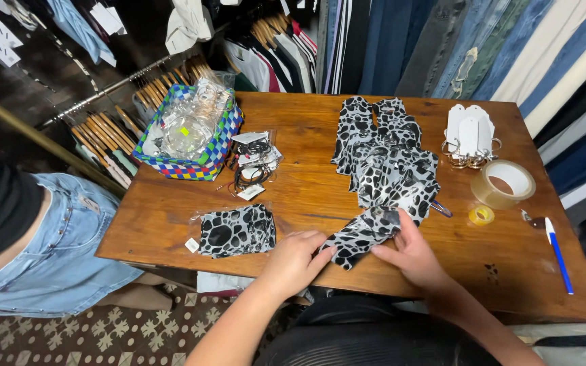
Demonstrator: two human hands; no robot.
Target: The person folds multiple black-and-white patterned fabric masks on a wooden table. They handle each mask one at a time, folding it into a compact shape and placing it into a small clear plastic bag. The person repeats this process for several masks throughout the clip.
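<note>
Both hands are on the same folded cloth piece, a soft black-and-grey blotchy animal-print thing lying at about 6 o'clock on the wooden surface, near its front edge. The left hand pinches its lower corner with the fingers curled in, and the right hand grips the other end, thumb on top and fingers tucked under, so I can't see those fingertips.

Just past it, toward 12 o'clock, there's a floppy pile of matching print pieces, overlapping so much that I can't count them. At 9 o'clock sits a flat clear bag of the same fabric with a small white tag at its corner.

Further out at 10 o'clock there's a little heap of black cords and packets, then a checkered box in blue, green and white, stuffed with shiny clear plastic; what's inside is hard to make out. Over at 2 o'clock are white card tags on metal rings, a glossy roll of clear tape, a small yellow roll and a blue-and-white pen. A person in denim is cut off at the left edge.
</note>
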